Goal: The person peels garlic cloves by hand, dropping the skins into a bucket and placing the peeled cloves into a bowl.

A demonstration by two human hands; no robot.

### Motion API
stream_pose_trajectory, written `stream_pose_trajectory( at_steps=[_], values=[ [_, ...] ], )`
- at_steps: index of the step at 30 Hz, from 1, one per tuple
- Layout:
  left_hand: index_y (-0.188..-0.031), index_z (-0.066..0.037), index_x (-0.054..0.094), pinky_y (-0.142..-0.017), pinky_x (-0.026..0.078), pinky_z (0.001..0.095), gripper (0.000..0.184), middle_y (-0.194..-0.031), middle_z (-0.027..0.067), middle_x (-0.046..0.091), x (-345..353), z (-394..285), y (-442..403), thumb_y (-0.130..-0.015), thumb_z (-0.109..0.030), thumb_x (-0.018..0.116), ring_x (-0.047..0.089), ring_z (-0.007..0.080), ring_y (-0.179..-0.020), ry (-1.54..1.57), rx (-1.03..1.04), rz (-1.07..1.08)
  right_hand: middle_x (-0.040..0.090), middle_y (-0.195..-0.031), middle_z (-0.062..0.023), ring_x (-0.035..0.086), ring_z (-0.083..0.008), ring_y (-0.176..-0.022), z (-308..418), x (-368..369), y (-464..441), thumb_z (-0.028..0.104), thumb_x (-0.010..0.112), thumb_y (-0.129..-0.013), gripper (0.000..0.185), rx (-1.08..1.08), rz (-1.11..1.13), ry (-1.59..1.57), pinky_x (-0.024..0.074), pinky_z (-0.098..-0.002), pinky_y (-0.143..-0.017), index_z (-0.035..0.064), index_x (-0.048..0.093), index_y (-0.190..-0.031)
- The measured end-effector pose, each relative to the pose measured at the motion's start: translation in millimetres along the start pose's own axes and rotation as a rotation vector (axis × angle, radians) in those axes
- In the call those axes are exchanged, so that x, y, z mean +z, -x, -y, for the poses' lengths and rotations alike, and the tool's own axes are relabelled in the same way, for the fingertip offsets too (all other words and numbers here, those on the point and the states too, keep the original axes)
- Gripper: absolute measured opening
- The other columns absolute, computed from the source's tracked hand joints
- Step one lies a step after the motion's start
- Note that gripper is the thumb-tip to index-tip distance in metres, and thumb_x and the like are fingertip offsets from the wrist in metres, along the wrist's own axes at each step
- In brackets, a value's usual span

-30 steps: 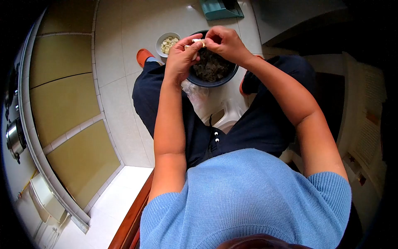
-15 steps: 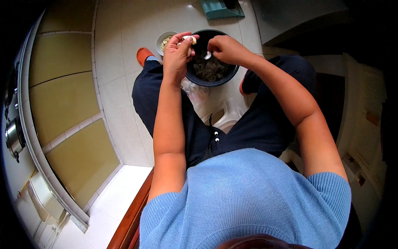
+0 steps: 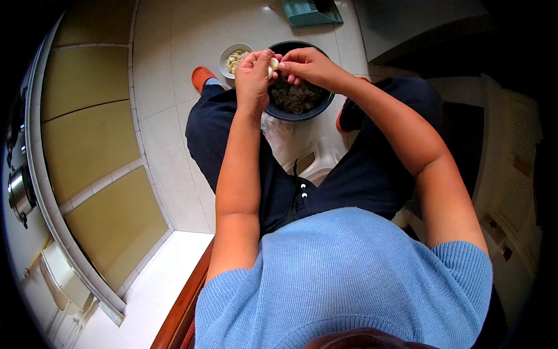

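Pale garlic cloves sit in the fingers of my left hand, which is closed around them above the left side of a dark basin. The thumb and fingertips of my right hand pinch at the same cloves from the right, touching them. Dark, flaky scraps lie inside the basin below. A white bowl just behind my left hand holds several pale peeled cloves; my left hand covers part of its right side.
A clear plastic bag lies at the basin's near edge, by a white plastic stool. At the back stands a teal dustpan. Orange shoes flank the basin and bowl. Yellowish cabinet doors line the left.
My right hand has moved left from over the basin, where it held a white piece, to the cloves in my left hand. That piece no longer shows. My left hand has turned slightly.
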State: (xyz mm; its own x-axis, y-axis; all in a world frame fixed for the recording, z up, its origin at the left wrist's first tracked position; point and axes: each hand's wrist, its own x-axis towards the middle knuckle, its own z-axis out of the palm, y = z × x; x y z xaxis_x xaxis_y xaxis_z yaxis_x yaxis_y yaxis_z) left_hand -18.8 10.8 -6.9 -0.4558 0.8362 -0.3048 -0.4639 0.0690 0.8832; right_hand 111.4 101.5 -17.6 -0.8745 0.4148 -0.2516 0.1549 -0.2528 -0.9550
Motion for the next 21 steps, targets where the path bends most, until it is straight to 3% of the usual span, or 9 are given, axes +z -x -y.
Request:
stream_pose_trajectory(
  at_steps=[3, 6, 8, 11, 18, 21],
  values=[
    [-0.091, -0.002, 0.059, -0.048, 0.042, 0.014, 0.02, -0.081, 0.0057, 0.063, 2.4, 0.9, 2.3, -0.089, -0.022, 0.055, 0.051, 0.0035, -0.054, -0.076, -0.003, 0.01, 0.061, -0.08, -0.0021, 0.056, -0.0066, -0.065, -2.8, -0.1, -0.3, 0.024, 0.06, -0.085, 0.026, 0.011, -0.01, -0.13, 0.0467, -0.0194, -0.058, 0.0009, 0.059, -0.097],
    [-0.097, -0.002, 0.059, -0.048, 0.041, 0.0144, 0.023, -0.079, 0.0037, 0.062, 3.3, 0.8, 2.5, -0.09, -0.023, 0.054, 0.05, 0.0037, -0.054, -0.09, -0.014, 0.071, 0.061, -0.08, -0.0029, 0.056, -0.0071, -0.064, -3.0, -1.1, 1.0, 0.021, 0.059, -0.085, 0.022, 0.007, 0.015, -0.26, 0.0468, -0.0194, -0.057, 0.0016, 0.059, -0.097],
    [-0.103, -0.002, 0.059, -0.047, 0.04, 0.015, 0.025, -0.077, 0.0019, 0.06, 7.9, -3.8, 3.8, -0.089, -0.022, 0.056, 0.05, 0.0042, -0.054, 0.065, -0.03, 0.073, 0.061, -0.08, -0.0036, 0.056, -0.0072, -0.064, -0.7, -2.7, 2.5, 0.019, 0.058, -0.085, 0.021, 0.034, -0.002, -0.288, 0.0471, -0.0192, -0.058, 0.0016, 0.059, -0.096],
    [-0.108, 0.0, 0.058, -0.044, 0.035, 0.0163, 0.027, -0.071, 0.0014, 0.058, 1.9, -11.3, 3.2, -0.086, -0.016, 0.06, 0.048, 0.0046, -0.052, 0.059, 0.024, 0.067, 0.061, -0.081, -0.0047, 0.056, -0.0076, -0.064, 4.5, -8.0, 2.7, 0.017, 0.056, -0.085, 0.018, 0.077, -0.016, -0.331, 0.0479, -0.0191, -0.058, 0.0015, 0.058, -0.094],
    [-0.095, 0.001, 0.064, -0.047, 0.035, 0.0162, 0.017, -0.066, -0.0015, 0.057, -5.6, -15.5, 8.3, -0.083, -0.012, 0.063, 0.047, 0.0035, -0.053, -0.362, 0.133, 0.109, 0.061, -0.082, -0.0065, 0.058, -0.0084, -0.066, 7.2, -13.1, 4.0, 0.015, 0.056, -0.086, 0.019, 0.119, 0.08, -0.353, 0.0499, -0.0195, -0.06, 0.0003, 0.058, -0.097],
    [-0.093, -0.001, 0.065, -0.048, 0.034, 0.0153, 0.016, -0.069, -0.0017, 0.058, -9.6, -12.6, 7.1, -0.082, -0.013, 0.064, 0.048, 0.0032, -0.054, -0.434, 0.189, 0.071, 0.061, -0.083, -0.0072, 0.059, -0.0094, -0.069, 8.2, -7.5, 5.4, 0.013, 0.056, -0.086, 0.022, 0.054, 0.008, -0.375, 0.0512, -0.0204, -0.063, -0.0011, 0.057, -0.103]
  ],
)
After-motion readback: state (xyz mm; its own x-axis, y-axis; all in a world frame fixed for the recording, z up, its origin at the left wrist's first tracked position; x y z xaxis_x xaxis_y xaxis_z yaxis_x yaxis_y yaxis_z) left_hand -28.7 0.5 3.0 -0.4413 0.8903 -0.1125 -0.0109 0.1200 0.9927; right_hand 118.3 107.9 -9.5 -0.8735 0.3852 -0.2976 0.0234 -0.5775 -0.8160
